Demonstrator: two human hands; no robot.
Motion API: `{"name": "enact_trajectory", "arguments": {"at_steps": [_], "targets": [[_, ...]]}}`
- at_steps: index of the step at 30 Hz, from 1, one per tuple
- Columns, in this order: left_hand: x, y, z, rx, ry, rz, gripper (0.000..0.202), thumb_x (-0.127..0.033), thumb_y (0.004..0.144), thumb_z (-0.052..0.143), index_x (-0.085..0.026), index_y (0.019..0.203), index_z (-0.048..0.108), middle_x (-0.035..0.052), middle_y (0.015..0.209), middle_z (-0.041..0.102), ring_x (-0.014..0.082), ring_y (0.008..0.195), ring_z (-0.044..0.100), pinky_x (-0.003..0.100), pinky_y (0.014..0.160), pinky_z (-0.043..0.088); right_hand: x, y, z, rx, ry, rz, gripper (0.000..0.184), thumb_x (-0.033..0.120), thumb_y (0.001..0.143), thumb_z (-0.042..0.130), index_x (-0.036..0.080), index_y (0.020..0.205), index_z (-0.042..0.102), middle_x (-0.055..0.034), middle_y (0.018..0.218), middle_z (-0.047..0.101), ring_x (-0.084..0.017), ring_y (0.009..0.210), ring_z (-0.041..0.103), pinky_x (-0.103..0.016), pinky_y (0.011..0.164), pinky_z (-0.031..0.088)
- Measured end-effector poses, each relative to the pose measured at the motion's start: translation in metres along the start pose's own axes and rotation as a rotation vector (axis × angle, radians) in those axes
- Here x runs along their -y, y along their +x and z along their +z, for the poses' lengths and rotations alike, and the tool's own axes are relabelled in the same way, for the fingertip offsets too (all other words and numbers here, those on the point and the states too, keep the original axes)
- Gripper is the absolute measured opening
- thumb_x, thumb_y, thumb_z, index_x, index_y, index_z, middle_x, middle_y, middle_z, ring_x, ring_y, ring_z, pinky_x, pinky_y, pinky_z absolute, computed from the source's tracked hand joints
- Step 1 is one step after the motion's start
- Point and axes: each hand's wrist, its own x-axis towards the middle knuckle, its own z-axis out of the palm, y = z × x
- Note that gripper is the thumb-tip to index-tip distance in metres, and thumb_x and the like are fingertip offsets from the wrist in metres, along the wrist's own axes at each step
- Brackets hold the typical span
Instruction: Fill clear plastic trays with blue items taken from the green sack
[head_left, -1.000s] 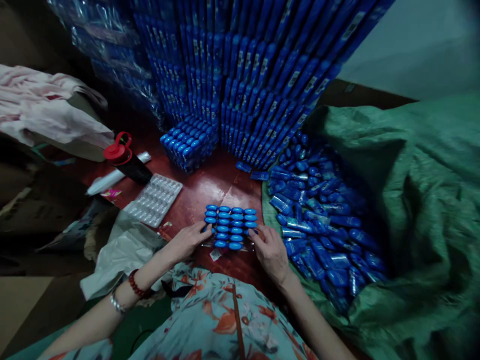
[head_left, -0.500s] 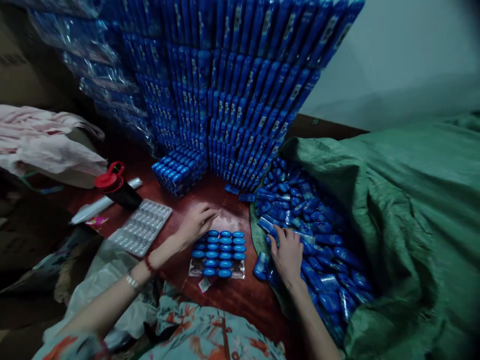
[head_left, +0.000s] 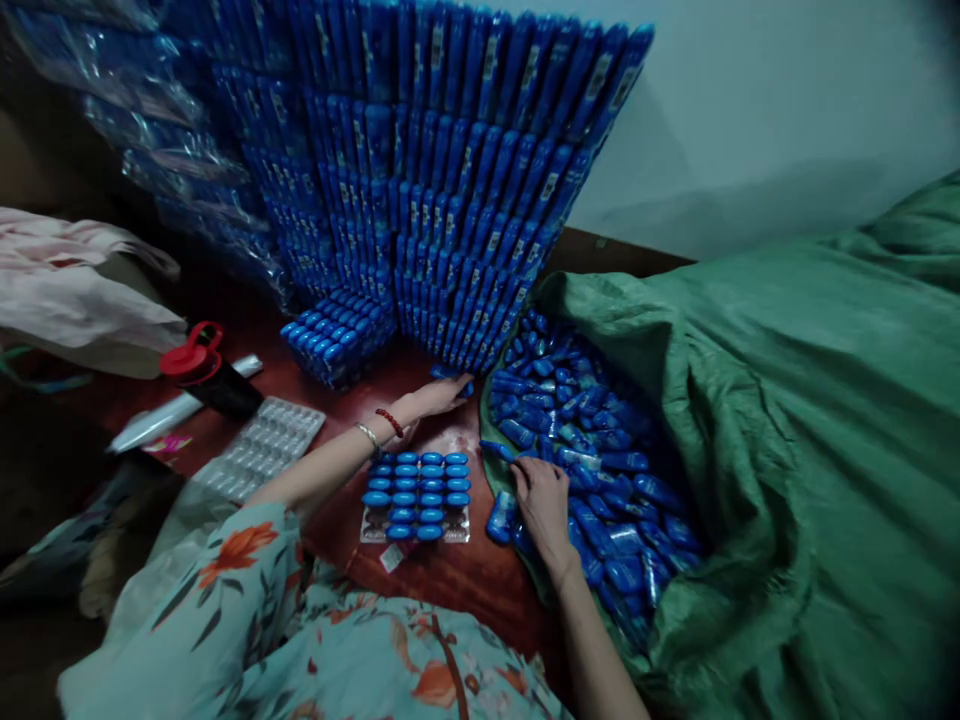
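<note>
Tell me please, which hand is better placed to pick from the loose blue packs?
Likely the right hand: it is at the edge of the loose packs. The left hand is farther off, stretched toward the tall stack.

Loose pkts (head_left: 622,460) blue w/ silvery-white patches; sack (head_left: 862,400) solid green. Tray pcs (head_left: 405,485) brighter blue. Bottle (head_left: 234,395) blk, lid (head_left: 191,360) red. Bench (head_left: 480,585) reddish-brn. Shirt (head_left: 360,650) pale aqua w/ orange floral pattern. Bead bracelet (head_left: 389,422) dk red.
</note>
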Motion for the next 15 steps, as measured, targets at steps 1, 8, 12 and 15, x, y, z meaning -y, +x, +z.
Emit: {"name": "enact_trajectory", "arguments": {"at_steps": [1,8,12,15], "targets": [[0.005,-0.012,-0.005,-0.008,-0.022,-0.028,0.039,-0.021,0.084,0.047,-0.013,0.122,0.041,0.0113,0.109,0.059,0.0161,0.092,0.059,0.027,0.081,0.046,-0.001,-0.004,0.0,0.0,-0.008,-0.017,0.023,0.02,0.09,0.04,0.019,0.095,0.062,-0.0072,0.097,0.066,-0.02,0.096,0.056,-0.041,0.094,0.029],[0.009,-0.142,-0.051,-0.386,-0.352,-0.382,0.038,-0.041,0.075,0.061,-0.017,0.103,0.05,-0.0003,0.08,0.061,0.0125,0.067,0.058,0.023,0.063,0.047,0.018,-0.006,-0.002,0.083,-0.171,-0.176,0.054,0.013,0.082,0.045,0.021,0.135,0.039,-0.0134,0.13,0.048,-0.027,0.115,0.043,-0.05,0.098,0.026],[-0.017,-0.221,-0.053,-0.597,-0.433,-0.607,0.032,-0.045,0.072,0.064,-0.017,0.084,0.055,-0.0018,0.07,0.059,0.0113,0.058,0.055,0.022,0.057,0.046,0.027,0.003,0.001,0.261,-0.188,-0.395,0.054,0.005,0.081,0.04,0.028,0.129,0.047,-0.009,0.133,0.046,-0.028,0.116,0.042,-0.042,0.088,0.036],[-0.044,-0.259,-0.037,-0.644,-0.44,-0.711,0.031,-0.044,0.072,0.065,-0.018,0.086,0.057,-0.0015,0.073,0.06,0.0122,0.063,0.057,0.022,0.06,0.047,0.028,0.005,0.002,0.322,-0.229,-0.466,0.052,0.005,0.082,0.039,0.026,0.129,0.048,-0.0099,0.133,0.046,-0.029,0.109,0.045,-0.039,0.08,0.039]]}}
